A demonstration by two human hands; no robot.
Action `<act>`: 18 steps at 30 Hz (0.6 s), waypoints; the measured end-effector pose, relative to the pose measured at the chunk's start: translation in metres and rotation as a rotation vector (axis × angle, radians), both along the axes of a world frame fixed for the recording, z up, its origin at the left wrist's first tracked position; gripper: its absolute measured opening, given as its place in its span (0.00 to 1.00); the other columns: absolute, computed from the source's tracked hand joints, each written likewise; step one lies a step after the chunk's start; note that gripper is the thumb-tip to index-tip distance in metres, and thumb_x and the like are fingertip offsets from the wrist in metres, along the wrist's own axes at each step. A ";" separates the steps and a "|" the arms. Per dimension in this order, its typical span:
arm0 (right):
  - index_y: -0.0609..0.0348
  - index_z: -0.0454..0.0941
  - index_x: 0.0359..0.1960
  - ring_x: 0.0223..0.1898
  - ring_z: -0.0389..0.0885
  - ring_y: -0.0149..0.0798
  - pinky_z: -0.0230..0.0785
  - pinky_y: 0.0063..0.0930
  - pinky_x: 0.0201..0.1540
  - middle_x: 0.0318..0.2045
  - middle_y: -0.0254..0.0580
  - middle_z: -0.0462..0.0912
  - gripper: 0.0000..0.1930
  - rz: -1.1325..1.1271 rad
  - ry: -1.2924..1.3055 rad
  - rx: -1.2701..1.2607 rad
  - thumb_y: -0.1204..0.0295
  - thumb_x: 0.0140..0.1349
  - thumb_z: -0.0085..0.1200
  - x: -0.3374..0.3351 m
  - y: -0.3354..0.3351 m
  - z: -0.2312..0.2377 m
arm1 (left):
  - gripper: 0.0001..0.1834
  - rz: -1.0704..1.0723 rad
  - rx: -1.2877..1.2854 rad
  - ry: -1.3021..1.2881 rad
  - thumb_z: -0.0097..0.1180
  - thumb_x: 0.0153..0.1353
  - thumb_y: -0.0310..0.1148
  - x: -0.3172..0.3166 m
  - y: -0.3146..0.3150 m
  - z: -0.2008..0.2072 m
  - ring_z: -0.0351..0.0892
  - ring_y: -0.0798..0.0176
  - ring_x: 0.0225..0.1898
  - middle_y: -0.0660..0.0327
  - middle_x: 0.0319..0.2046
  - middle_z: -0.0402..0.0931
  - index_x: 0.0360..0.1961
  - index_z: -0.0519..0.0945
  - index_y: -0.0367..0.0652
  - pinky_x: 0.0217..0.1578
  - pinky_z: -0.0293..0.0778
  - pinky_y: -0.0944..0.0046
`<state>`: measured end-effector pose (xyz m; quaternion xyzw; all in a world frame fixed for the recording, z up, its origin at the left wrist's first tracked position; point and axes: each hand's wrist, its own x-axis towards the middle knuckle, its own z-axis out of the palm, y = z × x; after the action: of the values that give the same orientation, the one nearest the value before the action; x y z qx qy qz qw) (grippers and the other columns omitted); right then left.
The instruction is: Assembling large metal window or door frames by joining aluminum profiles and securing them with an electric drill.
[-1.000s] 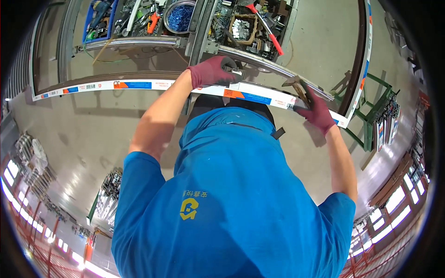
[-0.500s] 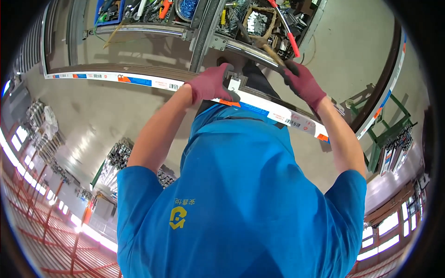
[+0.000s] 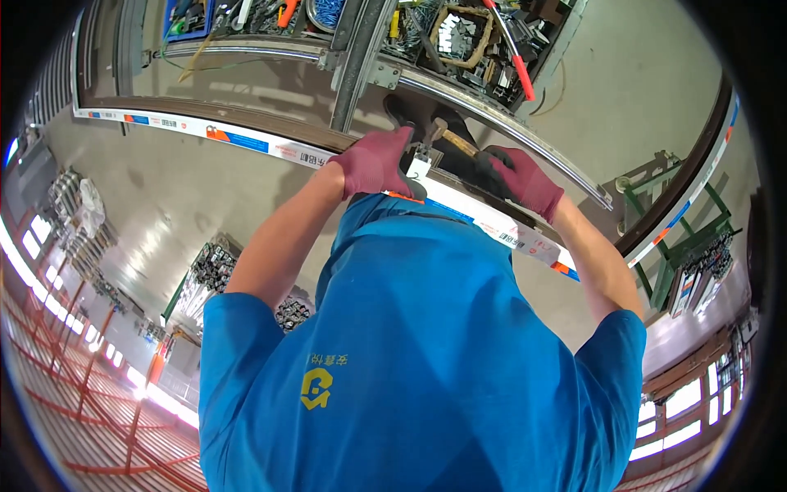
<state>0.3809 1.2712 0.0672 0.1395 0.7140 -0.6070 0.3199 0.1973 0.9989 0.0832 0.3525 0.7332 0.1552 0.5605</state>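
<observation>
A wooden-handled hammer (image 3: 457, 143) is in my right hand (image 3: 525, 179), which wears a maroon glove with dark fingers. Its head lies close to a small metal piece with a white label (image 3: 419, 168); whether they touch I cannot tell. That piece sits at the long aluminium frame bar (image 3: 492, 215), which is wrapped in white, blue and orange printed film and crosses in front of my body. Gloved alike, my left hand (image 3: 375, 166) grips the bar just left of the labelled piece, thumb on the near side and fingers on the far side.
Beyond the bar runs a metal rail (image 3: 508, 127), joined to a crossbeam (image 3: 358, 66). Further off are a basket of small metal parts (image 3: 459, 37), a red-handled tool (image 3: 522, 78) and a blue bin (image 3: 188, 20). A green rack (image 3: 697, 234) with profiles stands at right.
My right hand has brought the hammer down and left, from beside the far rail to the labelled metal piece. The left hand keeps its grip, shifted slightly.
</observation>
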 end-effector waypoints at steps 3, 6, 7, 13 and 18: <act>0.64 0.78 0.59 0.39 0.81 0.58 0.75 0.43 0.48 0.42 0.62 0.86 0.22 -0.062 -0.150 -0.110 0.58 0.77 0.49 0.011 -0.008 0.002 | 0.56 -0.003 -0.002 -0.054 0.82 0.40 0.51 0.002 -0.003 -0.003 0.73 0.34 0.63 0.38 0.60 0.76 0.68 0.68 0.37 0.64 0.69 0.45; 0.64 0.78 0.59 0.45 0.84 0.62 0.75 0.45 0.51 0.45 0.64 0.86 0.22 -0.064 0.086 0.098 0.58 0.76 0.50 0.030 -0.023 0.000 | 0.55 0.006 0.020 -0.036 0.83 0.39 0.51 0.004 -0.002 -0.004 0.74 0.34 0.62 0.39 0.59 0.76 0.66 0.70 0.39 0.63 0.70 0.46; 0.65 0.78 0.59 0.52 0.83 0.64 0.75 0.47 0.55 0.48 0.66 0.85 0.23 0.008 0.018 0.107 0.58 0.75 0.51 0.024 -0.025 0.004 | 0.55 0.003 0.023 -0.022 0.83 0.39 0.52 0.003 -0.002 -0.004 0.74 0.34 0.62 0.39 0.59 0.76 0.66 0.70 0.40 0.63 0.70 0.46; 0.65 0.79 0.52 0.35 0.83 0.48 0.74 0.39 0.41 0.35 0.53 0.85 0.14 -0.208 0.066 0.173 0.68 0.75 0.48 0.003 -0.007 0.010 | 0.57 -0.030 0.055 0.034 0.82 0.39 0.54 0.004 -0.005 -0.006 0.73 0.34 0.63 0.39 0.59 0.76 0.67 0.69 0.38 0.64 0.70 0.46; 0.62 0.78 0.52 0.34 0.80 0.55 0.74 0.40 0.41 0.36 0.56 0.82 0.13 -0.290 0.163 0.261 0.68 0.74 0.50 -0.006 -0.018 0.029 | 0.59 -0.058 0.006 -0.007 0.83 0.39 0.52 -0.003 0.003 -0.004 0.72 0.35 0.65 0.38 0.61 0.75 0.70 0.67 0.37 0.67 0.68 0.46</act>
<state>0.3746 1.2530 0.0958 0.2317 0.7825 -0.5583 0.1496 0.1940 1.0024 0.0791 0.3748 0.7201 0.1421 0.5663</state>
